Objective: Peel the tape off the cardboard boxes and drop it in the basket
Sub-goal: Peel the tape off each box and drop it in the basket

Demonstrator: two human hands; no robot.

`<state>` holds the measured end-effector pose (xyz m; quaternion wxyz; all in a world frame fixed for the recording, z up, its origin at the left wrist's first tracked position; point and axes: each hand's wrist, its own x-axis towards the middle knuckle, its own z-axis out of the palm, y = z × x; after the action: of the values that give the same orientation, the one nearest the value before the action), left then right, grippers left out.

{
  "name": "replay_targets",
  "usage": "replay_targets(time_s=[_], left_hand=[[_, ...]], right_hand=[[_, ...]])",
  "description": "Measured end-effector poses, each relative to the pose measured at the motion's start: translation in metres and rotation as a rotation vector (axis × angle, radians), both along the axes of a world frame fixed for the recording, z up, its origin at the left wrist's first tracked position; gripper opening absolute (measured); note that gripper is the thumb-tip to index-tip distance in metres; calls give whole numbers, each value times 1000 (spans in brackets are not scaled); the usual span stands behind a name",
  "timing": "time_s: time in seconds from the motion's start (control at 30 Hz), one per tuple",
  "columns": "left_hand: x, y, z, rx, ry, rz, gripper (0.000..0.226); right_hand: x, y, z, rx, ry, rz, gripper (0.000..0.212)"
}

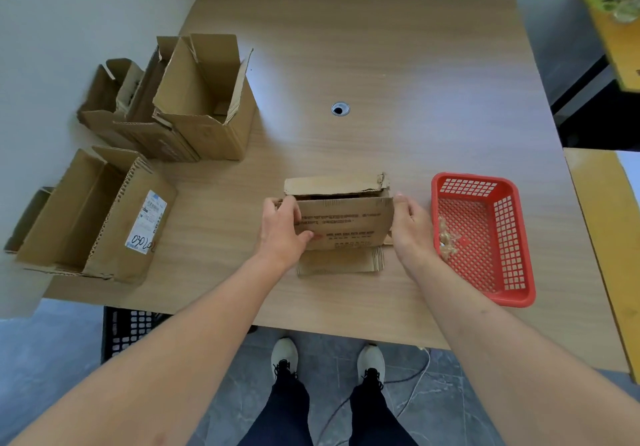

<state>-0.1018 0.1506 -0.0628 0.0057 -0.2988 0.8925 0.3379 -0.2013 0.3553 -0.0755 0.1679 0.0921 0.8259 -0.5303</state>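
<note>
A small printed cardboard box (343, 224) stands on the wooden table (398, 65) in front of me, its flaps open. My left hand (282, 229) grips its left side, thumb on the printed front face. My right hand (412, 227) holds the right side, with the fingers hidden behind the box. A red plastic basket (485, 238) sits just right of the box and holds a crumpled wad of peeled tape (446, 238). No tape on the held box is plainly visible.
Several open cardboard boxes (204, 99) are clustered at the table's far left. Another box with a white label (100, 213) lies on its side at the left edge. A cable hole (340, 109) is mid-table. A black crate (128, 331) stands on the floor.
</note>
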Motion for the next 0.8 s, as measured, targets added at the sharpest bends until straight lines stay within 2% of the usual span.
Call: replay_targets(time_s=[0.1,0.23,0.33,0.4,0.5,0.57,0.67,0.73,0.8], left_hand=[[3,-11,3,-2,60,-10,64],[5,-22,8,79,86,13,79],[7,-28,10,162,29,6,50],[8,-32,11,201,-4,-45,40],[4,-36,18,137,-117,-210,58],[-1,-35,24,26,-287,-359,72],[-11,-28,30,-195,-479,-518,85],[-14,-23,30,-258,-512,-523,77],[-11,-22,29,-276,-461,-481,57]], right_hand=[[-1,-8,0,-43,-102,-44,62],[-3,-13,1,-79,-148,6,27],[-6,-15,7,-67,-187,76,24],[-6,-16,11,-43,-208,131,54],[-4,-19,19,66,-209,257,87],[-4,-24,24,182,-183,351,94],[-3,-35,28,436,-114,481,94],[-2,-46,26,615,-72,517,98],[-3,-55,24,714,-41,516,104]])
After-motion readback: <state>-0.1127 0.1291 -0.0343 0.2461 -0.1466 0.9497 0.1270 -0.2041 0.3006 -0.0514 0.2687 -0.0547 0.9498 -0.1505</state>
